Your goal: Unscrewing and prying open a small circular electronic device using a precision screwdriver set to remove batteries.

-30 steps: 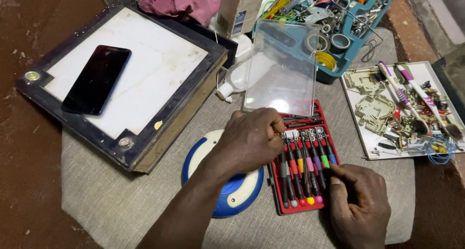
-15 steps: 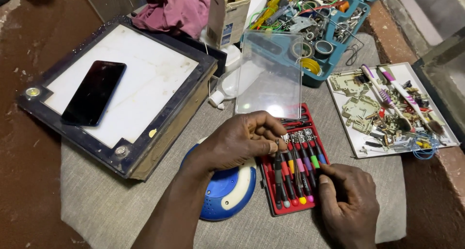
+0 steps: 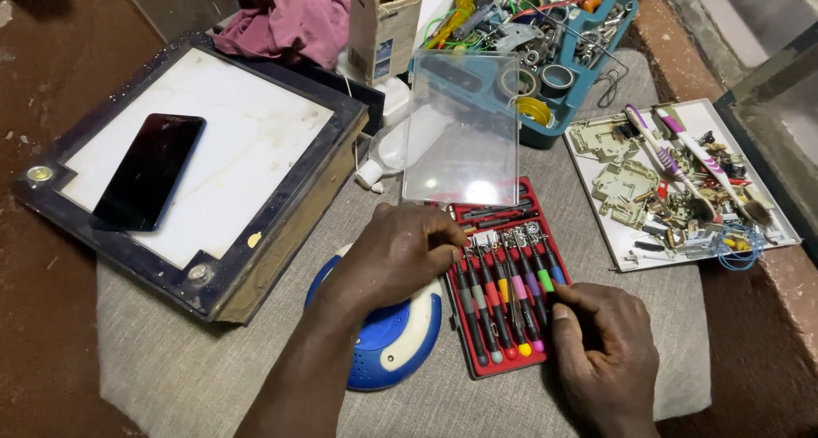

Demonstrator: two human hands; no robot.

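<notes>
Two hands are working over a red screwdriver case (image 3: 504, 365) lying near the grey cloth's near edge: the right hand (image 3: 607, 357) is pinching a screwdriver handle (image 3: 537, 310), and the left hand (image 3: 399, 255) is curling fingertips onto the tool tips. Beyond, the case's clear lid (image 3: 461, 127) is standing open, with a parts tray (image 3: 682, 182) crowding the right.

both hands are bare: no gloves, rings, watch or bands show on either. the left hand (image 3: 400, 255) comes with a long stretch of forearm, uncovered as far as the picture's lower edge at about 7 o'clock, with no sleeve in sight. the right hand (image 3: 607, 357) shows only to the wrist at 5 o'clock, also unsleeved, with short, plain nails.
</notes>
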